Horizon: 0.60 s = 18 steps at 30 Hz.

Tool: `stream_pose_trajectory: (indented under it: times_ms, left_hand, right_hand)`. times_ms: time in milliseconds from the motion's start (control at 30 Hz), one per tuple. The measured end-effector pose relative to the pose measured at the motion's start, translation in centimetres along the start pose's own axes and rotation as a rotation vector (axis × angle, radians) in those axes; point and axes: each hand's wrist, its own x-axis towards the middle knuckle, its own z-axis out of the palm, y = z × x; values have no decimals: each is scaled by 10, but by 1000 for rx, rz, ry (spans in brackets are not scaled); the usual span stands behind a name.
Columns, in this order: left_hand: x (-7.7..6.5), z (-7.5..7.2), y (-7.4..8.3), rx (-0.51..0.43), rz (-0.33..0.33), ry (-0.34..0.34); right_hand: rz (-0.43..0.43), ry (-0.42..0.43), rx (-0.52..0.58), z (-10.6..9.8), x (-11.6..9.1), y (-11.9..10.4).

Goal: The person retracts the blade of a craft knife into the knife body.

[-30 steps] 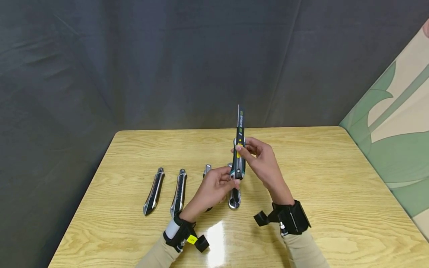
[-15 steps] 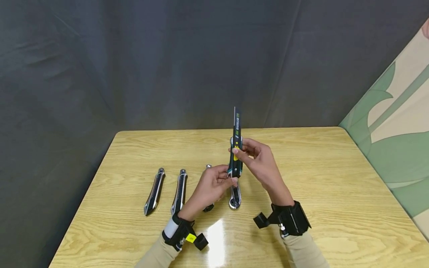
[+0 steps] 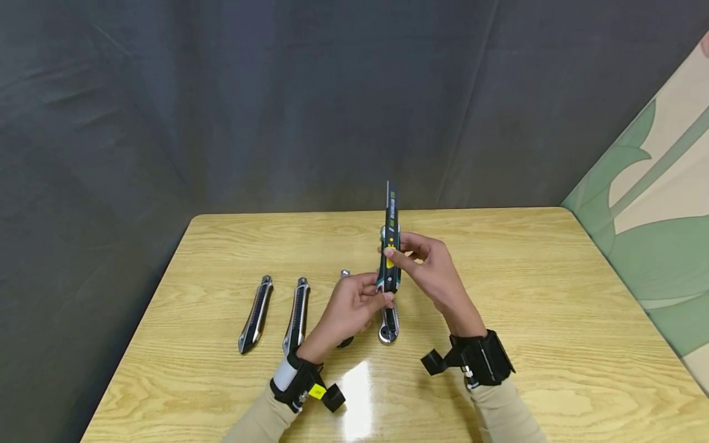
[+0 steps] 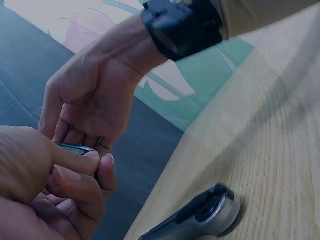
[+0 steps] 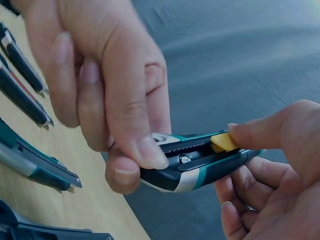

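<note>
A black and teal snap-off utility knife (image 3: 388,282) is held between both hands above the table, its nose pointing away. My left hand (image 3: 354,304) pinches the butt end of the handle between thumb and fingers. My right hand (image 3: 434,267) grips the upper handle, its thumb on the yellow slider (image 5: 224,142), as the right wrist view shows. Beyond the nose stretches a long dark strip (image 3: 391,203) with green and white print, like a blade or its cover. In the left wrist view the fingers hide most of the knife, leaving a teal edge.
Several more utility knives lie on the wooden table (image 3: 554,295). Two, a left one (image 3: 255,317) and another knife (image 3: 297,314), are left of the hands. A third knife (image 3: 389,326) lies below the held one; another is mostly behind the left hand. A dark curtain (image 3: 332,111) hangs behind.
Both hands have shifted slightly left with the held knife. The tip of the dark strip now stands a little lower, and the right thumb has moved down slightly with the yellow slider.
</note>
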Motion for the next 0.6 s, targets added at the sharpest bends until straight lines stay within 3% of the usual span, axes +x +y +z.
stream_pose_trajectory:
  times_ms: [600]
  left_hand:
    - [-3,-1,5,-13,12,2]
  right_hand:
    - [22,-32,3,-1,-2,-1]
